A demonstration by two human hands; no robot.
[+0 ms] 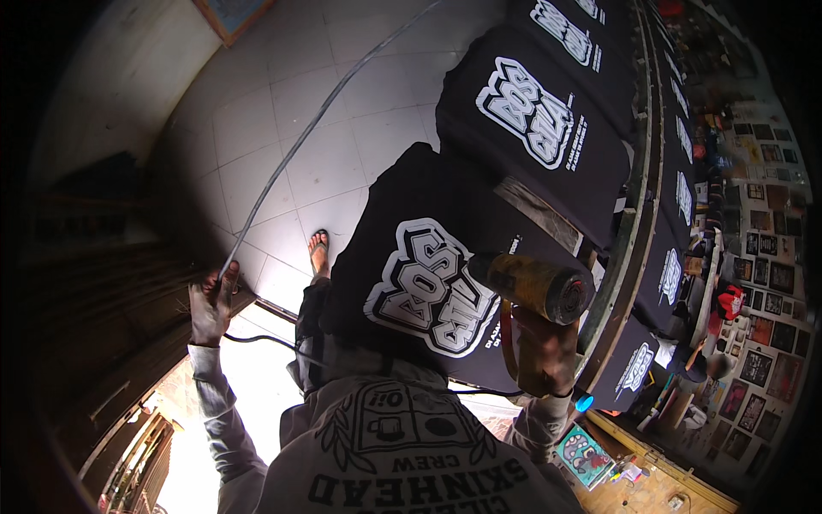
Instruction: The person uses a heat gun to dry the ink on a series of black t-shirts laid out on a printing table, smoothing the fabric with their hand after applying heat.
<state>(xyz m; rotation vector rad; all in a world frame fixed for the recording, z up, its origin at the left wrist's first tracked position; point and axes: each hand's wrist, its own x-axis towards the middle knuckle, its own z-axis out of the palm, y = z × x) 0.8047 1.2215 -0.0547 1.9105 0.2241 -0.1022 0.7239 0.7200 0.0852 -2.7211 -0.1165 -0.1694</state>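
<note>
My right hand [546,353] grips the handle of a worn yellow-and-black heat gun [533,283]. The gun's round vented rear faces up toward me, and its nozzle points left over the nearest black T-shirt [411,183]. That shirt lies spread flat, with a large white and grey lettered print [430,289] under the nozzle. Whether the nozzle touches the fabric cannot be told. Off to the left, my left hand [212,311] holds a grey cable [308,128], which rises in a long arc across the view. A darker cord [257,338] runs from near that hand toward my body.
More printed black shirts [546,115] lie in a row beyond. A long rail [616,257] separates them from a second row [671,276]. Tiled floor [308,167] spreads to the left. A person [697,363] is at the far right. A blue cap [584,403] sits near my right wrist.
</note>
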